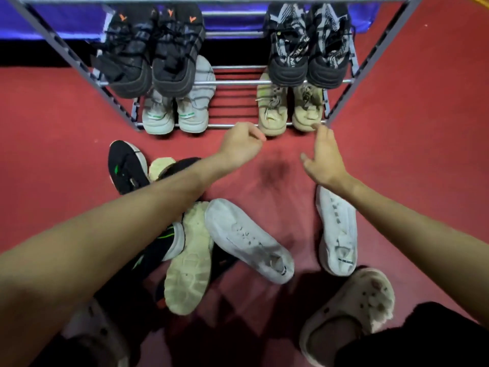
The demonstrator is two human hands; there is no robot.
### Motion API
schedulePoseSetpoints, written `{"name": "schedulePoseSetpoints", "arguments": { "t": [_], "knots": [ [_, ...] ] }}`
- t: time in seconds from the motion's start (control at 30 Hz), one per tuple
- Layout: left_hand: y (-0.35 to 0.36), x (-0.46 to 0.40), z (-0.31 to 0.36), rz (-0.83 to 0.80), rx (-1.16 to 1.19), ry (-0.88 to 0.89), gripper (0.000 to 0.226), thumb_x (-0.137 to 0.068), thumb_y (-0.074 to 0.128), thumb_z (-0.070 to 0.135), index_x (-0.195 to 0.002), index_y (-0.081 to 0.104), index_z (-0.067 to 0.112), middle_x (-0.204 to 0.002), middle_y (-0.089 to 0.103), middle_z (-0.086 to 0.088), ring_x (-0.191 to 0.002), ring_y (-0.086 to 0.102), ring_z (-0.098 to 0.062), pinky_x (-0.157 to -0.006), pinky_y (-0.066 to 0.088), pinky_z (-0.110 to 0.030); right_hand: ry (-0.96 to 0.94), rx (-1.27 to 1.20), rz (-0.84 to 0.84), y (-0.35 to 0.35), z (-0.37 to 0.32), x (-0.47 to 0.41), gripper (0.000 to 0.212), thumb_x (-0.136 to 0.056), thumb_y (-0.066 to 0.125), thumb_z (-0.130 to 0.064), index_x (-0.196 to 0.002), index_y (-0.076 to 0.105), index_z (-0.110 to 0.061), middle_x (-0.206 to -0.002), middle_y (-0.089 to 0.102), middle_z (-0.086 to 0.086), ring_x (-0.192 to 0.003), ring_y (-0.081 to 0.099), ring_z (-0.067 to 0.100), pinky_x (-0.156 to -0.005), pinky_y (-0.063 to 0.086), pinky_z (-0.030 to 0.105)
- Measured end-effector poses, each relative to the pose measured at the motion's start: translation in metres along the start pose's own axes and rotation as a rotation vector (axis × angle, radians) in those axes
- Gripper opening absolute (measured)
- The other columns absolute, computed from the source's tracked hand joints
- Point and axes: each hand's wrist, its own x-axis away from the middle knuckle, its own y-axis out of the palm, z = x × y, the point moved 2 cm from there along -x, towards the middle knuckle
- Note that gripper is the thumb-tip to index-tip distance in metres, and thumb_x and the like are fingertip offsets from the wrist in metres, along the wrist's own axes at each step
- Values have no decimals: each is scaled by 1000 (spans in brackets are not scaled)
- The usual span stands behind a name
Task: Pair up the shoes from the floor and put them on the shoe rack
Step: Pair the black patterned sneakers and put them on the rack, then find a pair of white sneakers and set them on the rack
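Two pairs are seen on the lower tier of the shoe rack (238, 82) — pale grey sneakers (178, 112) at the left, tan shoes (289, 112) at the right. On the tier above, black sneakers (150, 54) and black-and-white patterned sneakers (307, 46) are set. The left hand (242, 145) is held just before the tan pair, fingers loosely curled round nothing; the right hand (321, 157) is spread wide, its fingertips at the right tan toe. On the red floor (410, 154) loose shoes are scattered — white sneakers (336, 231), a black one (127, 166), and a cream sole (189, 263) turned upward.
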Motion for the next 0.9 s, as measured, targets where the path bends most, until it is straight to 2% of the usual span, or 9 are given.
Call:
{"name": "schedulePoseSetpoints", "arguments": {
  "t": [0.1,0.17,0.27,0.33,0.43,0.6,0.8,0.83,0.9],
  "knots": [
    [-1,51,-46,-41,-34,-73,25,-84,49,2,-90,72,7,-85,67,-1,-79,60,-13,-72,47,-15,45,7,-331,38,-1,45,66,-82,59,-8,-139,29,4,-131,44,27,-123,46,39,-104,36,37],
    [2,85,-75,-58,6,-145,21,-85,50,1,-84,69,10,-82,67,-3,-74,58,-11,-69,44,-20,62,60,-559,60,-1,76,66,-84,57,-11,-141,26,1,-132,46,25,-123,49,37,-102,39,35],
    [14,130,-116,-110,63,-274,24,-83,52,-2,-75,62,18,-91,70,-10,-81,63,-20,-77,47,-29,103,98,-730,83,5,111,59,-86,54,-20,-137,32,0,-128,50,22,-120,51,36,-100,43,35],
    [24,151,-135,-152,40,-319,26,-83,53,0,-74,59,24,-91,70,-7,-89,68,-26,-82,52,-33,124,98,-755,92,12,126,53,-86,51,-20,-134,38,-3,-127,53,20,-118,53,33,-98,43,33],
    [41,175,-147,-265,-70,-311,20,-84,50,2,-93,64,13,-100,72,-7,-96,68,-26,-88,52,-31,163,66,-751,99,21,140,46,-89,53,-17,-132,47,-4,-125,58,15,-114,56,30,-96,42,30],
    [57,195,-150,-282,-44,-373,24,-83,54,5,-104,64,8,-104,71,-11,-98,66,-27,-86,50,-29,219,26,-600,106,26,149,26,-87,62,-21,-107,62,-4,-89,59,6,-84,55,21,-71,36,24],
    [58,206,-153,-265,-12,-447,24,-86,58,12,-105,65,-1,-105,70,-21,-102,65,-34,-91,51,-39,94,223,-634,114,9,160,14,-91,51,-18,-95,55,-5,-104,65,20,-99,60,37,-78,44,36],
    [58,205,-154,-275,8,-457,26,-86,60,16,-103,65,-3,-103,70,-23,-100,66,-36,-90,51,-42,71,214,-643,112,8,163,10,-90,50,-16,-86,54,-8,-96,65,17,-94,60,37,-76,43,37],
    [57,203,-155,-308,52,-480,39,-84,64,34,-104,63,0,-99,70,-20,-95,67,-33,-87,53,-41,62,142,-616,104,6,165,24,-88,53,-14,-67,43,-16,-69,56,4,-76,53,30,-68,38,34]
  ]
}}
